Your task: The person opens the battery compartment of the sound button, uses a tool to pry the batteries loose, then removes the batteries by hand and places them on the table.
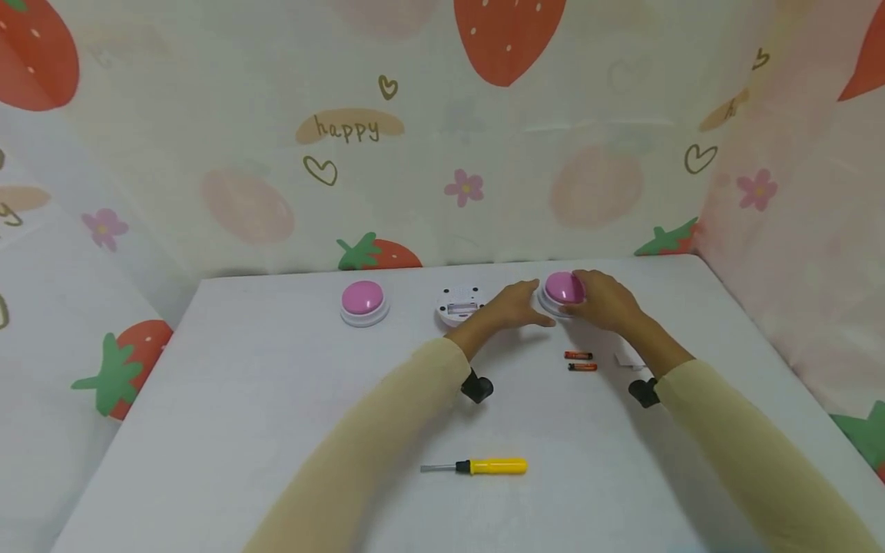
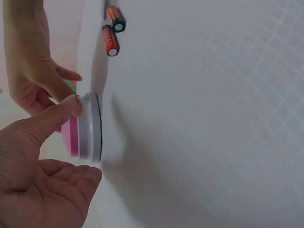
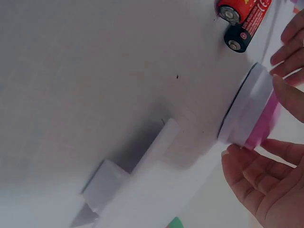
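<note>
Pink domed button with round white base (image 1: 560, 287) is sitting at the far right of the white table (image 1: 263, 384), the right hand (image 1: 610, 302) gripping its right side with curved fingers. The left hand (image 1: 512, 304) is standing opposite, fingers loosely extended; two red-and-black cylindrical batteries (image 1: 578, 355) are lying nearer.

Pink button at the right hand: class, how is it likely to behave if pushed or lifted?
The pink button would probably slide rather than tip, as its white base looks broad and low. Its rounded pink dome looks smooth, so it may feel slippery. The crisp, even edges suggest a stiff shell that should keep its shape when gripped.
</note>
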{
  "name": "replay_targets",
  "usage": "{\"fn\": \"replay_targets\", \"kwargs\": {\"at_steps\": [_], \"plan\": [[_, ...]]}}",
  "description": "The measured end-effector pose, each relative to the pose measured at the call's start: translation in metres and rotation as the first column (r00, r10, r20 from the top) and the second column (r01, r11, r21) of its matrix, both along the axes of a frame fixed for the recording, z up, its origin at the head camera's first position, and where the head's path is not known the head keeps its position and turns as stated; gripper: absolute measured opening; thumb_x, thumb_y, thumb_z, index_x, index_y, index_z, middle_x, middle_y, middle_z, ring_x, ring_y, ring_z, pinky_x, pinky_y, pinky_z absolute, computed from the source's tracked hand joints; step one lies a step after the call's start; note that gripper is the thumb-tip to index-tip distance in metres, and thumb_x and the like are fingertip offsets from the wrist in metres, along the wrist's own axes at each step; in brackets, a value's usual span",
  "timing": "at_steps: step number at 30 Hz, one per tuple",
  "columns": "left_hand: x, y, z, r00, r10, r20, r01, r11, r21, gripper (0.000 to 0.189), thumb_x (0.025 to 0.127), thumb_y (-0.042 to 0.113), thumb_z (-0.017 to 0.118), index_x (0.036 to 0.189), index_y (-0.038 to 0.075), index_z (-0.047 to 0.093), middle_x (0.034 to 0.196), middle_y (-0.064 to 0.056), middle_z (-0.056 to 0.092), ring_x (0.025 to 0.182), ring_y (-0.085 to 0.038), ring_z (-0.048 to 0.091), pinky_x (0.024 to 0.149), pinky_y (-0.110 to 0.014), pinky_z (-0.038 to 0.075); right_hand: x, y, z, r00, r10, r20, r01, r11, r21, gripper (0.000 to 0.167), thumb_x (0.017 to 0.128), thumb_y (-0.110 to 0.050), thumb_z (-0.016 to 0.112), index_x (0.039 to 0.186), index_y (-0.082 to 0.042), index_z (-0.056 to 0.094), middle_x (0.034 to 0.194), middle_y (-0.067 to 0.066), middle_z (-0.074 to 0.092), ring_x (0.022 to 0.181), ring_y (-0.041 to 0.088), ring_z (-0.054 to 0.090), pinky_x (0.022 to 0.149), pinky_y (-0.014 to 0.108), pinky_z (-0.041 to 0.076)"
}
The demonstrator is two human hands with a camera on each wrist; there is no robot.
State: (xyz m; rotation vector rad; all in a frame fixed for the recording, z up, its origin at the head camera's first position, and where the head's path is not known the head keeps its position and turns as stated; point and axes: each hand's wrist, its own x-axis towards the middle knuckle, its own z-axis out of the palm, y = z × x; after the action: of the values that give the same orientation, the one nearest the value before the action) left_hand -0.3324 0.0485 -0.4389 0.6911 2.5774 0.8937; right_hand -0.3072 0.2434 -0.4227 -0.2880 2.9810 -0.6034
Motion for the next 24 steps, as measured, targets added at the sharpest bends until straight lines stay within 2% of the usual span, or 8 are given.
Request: {"fn": "replay_targets", "kwargs": {"at_steps": [2, 6, 13, 18, 24], "plan": [[0.001, 0.003, -0.002, 1.000, -0.011, 0.002, 0.011, 1.000, 0.000, 0.086, 0.090, 0.031, 0.079, 0.157, 0.002, 0.033, 0.159, -0.013, 0.039, 0.148, -0.027, 0.035, 0.121, -0.037, 0.030, -0.001, 0.000, -0.002, 1.000, 0.000, -0.001, 0.000, 1.000, -0.005, 0.074, 0.091, -0.023, 0.078, 0.146, 0.011, 0.041, 0.139, 0.033, 0.052, 0.127, 0.048, 0.050, 0.106, 0.062, 0.043], [0.003, 0.006, -0.005, 1.000, -0.032, 0.000, 0.031, 0.999, -0.028, 0.087, 0.090, 0.031, 0.079, 0.157, 0.002, 0.032, 0.159, -0.014, 0.040, 0.147, -0.027, 0.036, 0.121, -0.034, 0.029, -0.005, -0.001, -0.005, 1.000, -0.002, 0.013, 0.002, 1.000, 0.001, 0.077, 0.090, -0.023, 0.078, 0.148, 0.010, 0.038, 0.141, 0.032, 0.050, 0.130, 0.048, 0.048, 0.109, 0.062, 0.042], [0.002, 0.010, -0.007, 1.000, -0.021, -0.004, 0.021, 0.998, -0.052, 0.089, 0.090, 0.031, 0.079, 0.159, 0.003, 0.029, 0.160, -0.013, 0.038, 0.148, -0.025, 0.035, 0.122, -0.032, 0.028, -0.008, -0.005, -0.002, 1.000, 0.021, 0.016, -0.021, 0.999, 0.041, 0.076, 0.092, -0.024, 0.076, 0.147, 0.013, 0.037, 0.139, 0.034, 0.051, 0.129, 0.049, 0.049, 0.109, 0.062, 0.041], [0.001, 0.012, -0.011, 1.000, -0.009, 0.025, 0.010, 0.999, -0.042, 0.093, 0.090, 0.030, 0.079, 0.160, 0.003, 0.025, 0.162, -0.012, 0.034, 0.150, -0.024, 0.031, 0.122, -0.031, 0.025, -0.008, -0.006, 0.001, 0.999, 0.019, 0.030, -0.020, 0.998, 0.057, 0.075, 0.092, -0.021, 0.076, 0.145, 0.015, 0.037, 0.137, 0.035, 0.052, 0.127, 0.049, 0.051, 0.108, 0.062, 0.043], [0.003, 0.013, -0.009, 1.000, -0.002, 0.017, 0.002, 0.999, -0.040, 0.094, 0.089, 0.030, 0.080, 0.160, 0.002, 0.025, 0.162, -0.013, 0.034, 0.149, -0.025, 0.032, 0.122, -0.030, 0.026, -0.009, -0.006, 0.002, 0.999, 0.001, 0.033, -0.003, 0.999, 0.051, 0.076, 0.091, -0.021, 0.077, 0.149, 0.008, 0.039, 0.143, 0.031, 0.050, 0.132, 0.049, 0.047, 0.110, 0.063, 0.040]]}}
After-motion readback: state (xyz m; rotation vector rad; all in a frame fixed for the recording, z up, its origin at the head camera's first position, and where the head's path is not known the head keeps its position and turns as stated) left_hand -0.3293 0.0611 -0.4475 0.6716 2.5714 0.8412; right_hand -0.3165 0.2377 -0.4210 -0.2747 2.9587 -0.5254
